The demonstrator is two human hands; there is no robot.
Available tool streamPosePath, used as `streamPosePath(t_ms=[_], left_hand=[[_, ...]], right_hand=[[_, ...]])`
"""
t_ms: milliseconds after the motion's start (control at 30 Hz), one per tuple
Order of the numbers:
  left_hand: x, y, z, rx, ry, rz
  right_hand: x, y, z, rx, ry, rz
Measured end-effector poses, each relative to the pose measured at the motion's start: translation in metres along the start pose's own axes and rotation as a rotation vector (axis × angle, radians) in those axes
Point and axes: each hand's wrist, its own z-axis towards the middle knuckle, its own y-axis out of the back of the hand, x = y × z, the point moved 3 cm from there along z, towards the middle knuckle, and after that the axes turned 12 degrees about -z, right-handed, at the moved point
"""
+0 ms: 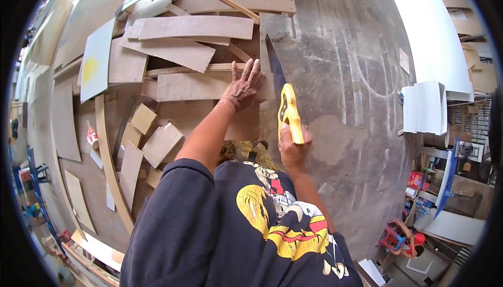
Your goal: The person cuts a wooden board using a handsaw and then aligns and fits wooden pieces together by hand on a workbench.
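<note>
My left hand [244, 85] lies with its fingers spread over the right part of a plywood strip [191, 87], pressing on it from above. A bracelet circles that wrist. In my right hand [295, 146], the fingers are wrapped round the yellow handle of a hand saw [288, 106]. The saw's dark blade points away from me, just right of the strip's end. Whether the teeth touch the wood I cannot tell. Another long plywood piece [201, 27] and a jagged-ended one [170, 53] lie beyond the left hand.
Small wood offcuts [163, 144] and a long curved strip [106, 156] lie at left. A white-faced board [98, 59] leans near the pile. Concrete floor [335, 72] stretches to the right. White panels [424, 107] stand at far right, and another person [414, 245] is at lower right.
</note>
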Motion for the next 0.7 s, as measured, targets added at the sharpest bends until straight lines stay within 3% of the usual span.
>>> streamPosePath(t_ms=[233,300,367,600,700], left_hand=[[0.000,0.001,0.000,0.050,-0.057,0.046],[-0.004,0.000,-0.004,0.038,-0.083,0.099],[-0.005,0.004,-0.001,0.161,-0.050,0.100],[-0.002,0.000,-0.003,0.076,-0.059,0.014],[-0.002,-0.003,0.000,0.118,-0.112,0.062]], right_hand=[[-0.017,0.001,-0.011,-0.058,0.190,-0.050],[-0.017,0.000,-0.012,-0.071,0.152,-0.043],[-0.008,0.000,-0.011,-0.101,0.100,-0.033],[-0.011,-0.001,-0.013,-0.068,0.049,-0.020],[-0.033,-0.006,-0.023,-0.088,0.164,-0.052]])
